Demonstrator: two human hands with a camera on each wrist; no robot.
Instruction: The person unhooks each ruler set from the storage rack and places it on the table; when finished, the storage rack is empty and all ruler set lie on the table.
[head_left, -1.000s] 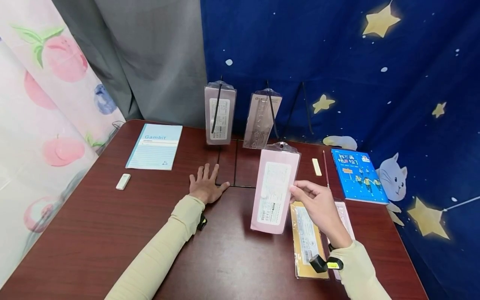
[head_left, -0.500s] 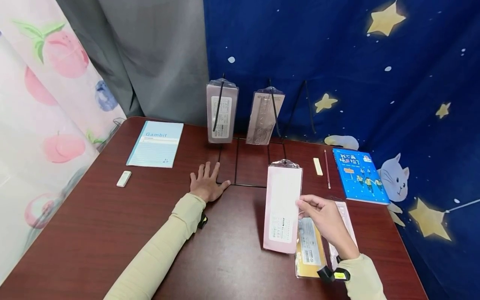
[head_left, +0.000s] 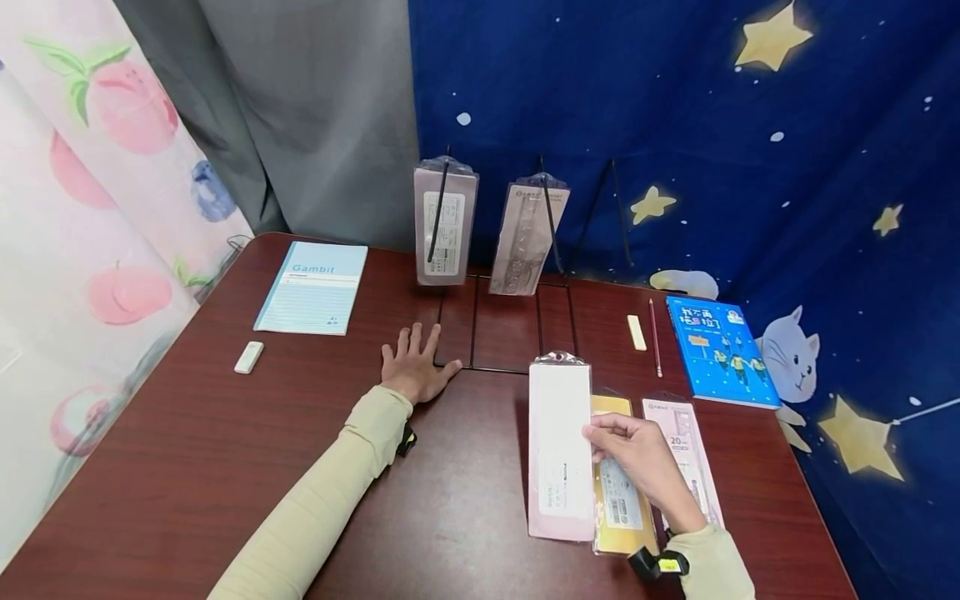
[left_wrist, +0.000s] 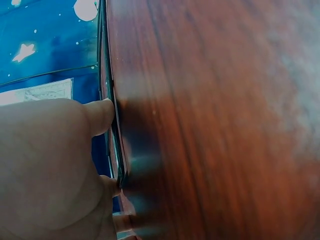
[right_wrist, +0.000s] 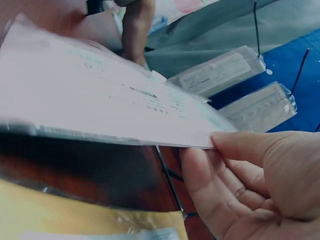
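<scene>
My right hand (head_left: 637, 458) pinches the right edge of a flat pink packet (head_left: 558, 433) between thumb and fingers. The packet has a white label and a clear plastic top with a hang hole. In the right wrist view the packet (right_wrist: 100, 90) is tilted, with dark shadow below its near edge. Beside it on the table lie a yellow packet (head_left: 619, 496), partly covered by my hand, and a pink packet (head_left: 684, 446) marked 20. My left hand (head_left: 415, 367) rests with spread fingers at the front of the black wire rack (head_left: 474, 325).
Two packets, one on the left (head_left: 459, 237) and one at the centre (head_left: 517, 250), hang from rack hooks; the right hook is bare. Around them are a light blue notebook (head_left: 311, 287), a white eraser (head_left: 248, 357), a cream eraser (head_left: 637, 332), a pencil (head_left: 655, 337) and a blue book (head_left: 723, 350).
My right hand has brought the pink packet down and nearer, from in front of the rack to beside the yellow packet. The left hand stays in place.
</scene>
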